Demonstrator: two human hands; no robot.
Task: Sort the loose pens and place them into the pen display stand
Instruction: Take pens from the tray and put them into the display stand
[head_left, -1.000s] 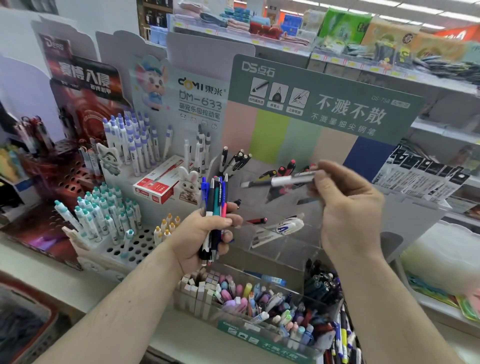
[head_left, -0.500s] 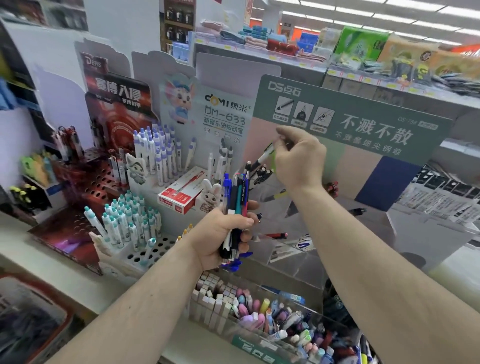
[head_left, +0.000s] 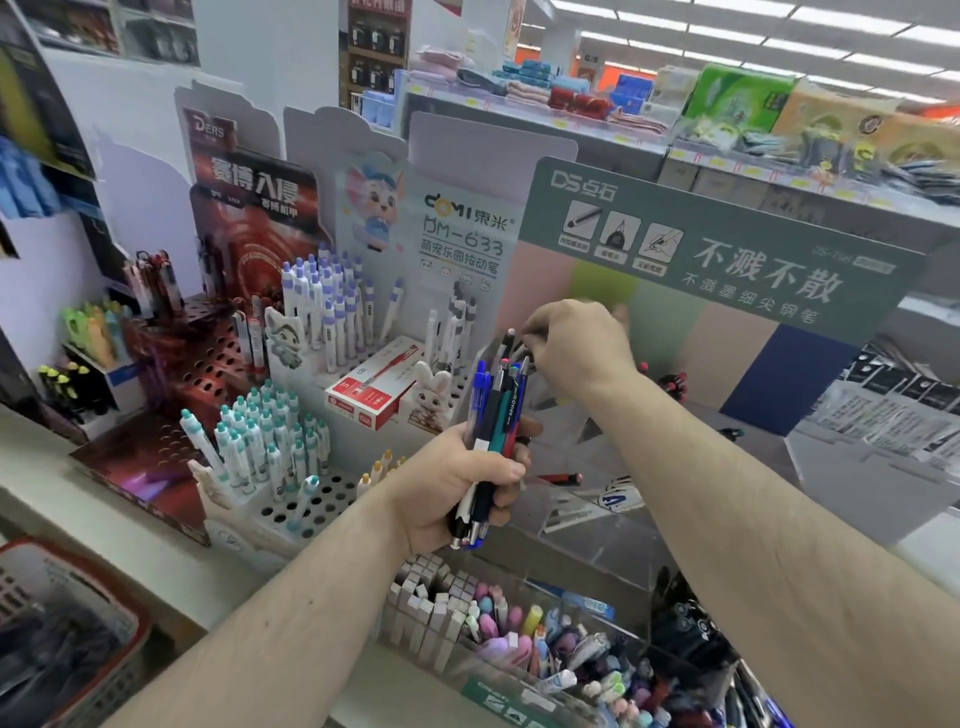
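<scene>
Head view — slim pens (head_left: 496, 415) (glossy plastic)

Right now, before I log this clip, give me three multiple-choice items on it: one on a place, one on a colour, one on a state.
1. Where does the red and white box lie?
A. in the basket at lower left
B. on the white stand, beside the rabbit figure
C. in the clear bin of erasers

2. What colour is the header board with the DS logo?
A. green
B. orange
C. black

3. What is the left hand doing?
A. resting flat on the shelf
B. hanging idle
C. gripping a bundle of pens upright

Answers: 1 B, the box sits just left of the rabbit. 2 A, the board is muted green with white writing. 3 C, the fingers curl round the pens, while the right hand reaches their tops.
</scene>
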